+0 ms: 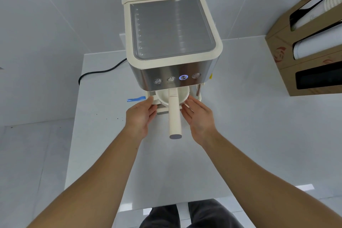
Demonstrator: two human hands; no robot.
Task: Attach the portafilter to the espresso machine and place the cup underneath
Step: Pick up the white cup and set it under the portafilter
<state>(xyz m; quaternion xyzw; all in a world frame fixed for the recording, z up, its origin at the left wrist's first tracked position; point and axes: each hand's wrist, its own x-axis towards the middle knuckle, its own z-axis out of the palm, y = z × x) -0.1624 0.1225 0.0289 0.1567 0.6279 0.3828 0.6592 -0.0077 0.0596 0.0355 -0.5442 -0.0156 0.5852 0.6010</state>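
Starting at the left edge of the worktop (96, 135), a smooth white slab, a black power cord (100, 71) curls toward the back of the espresso machine (172, 42). A strip of blue tape (136, 98) lies on the worktop just beside the machine's base, probably marking its position. The left hand (141, 114) reaches under the machine's front, fingers curled around the left side of something pale that I take to be the cup (155, 99); it is mostly hidden, so a firm grasp cannot be confirmed. The portafilter (174, 109) is already seated under the button panel, its round cream handle pointing straight at the person, which suggests it is locked in. The right hand (199, 116) mirrors the left with fingers extended toward the cup's right side; whether it grips or merely steadies cannot be told. Two hands appear to be centring the cup beneath the spout. The machine has a brushed-metal front, cream plastic trim, a ribbed tray on top and one button (183, 77) lit blue. Near the right edge stands a brown cardboard dispenser (277, 46) holding white paper cups.
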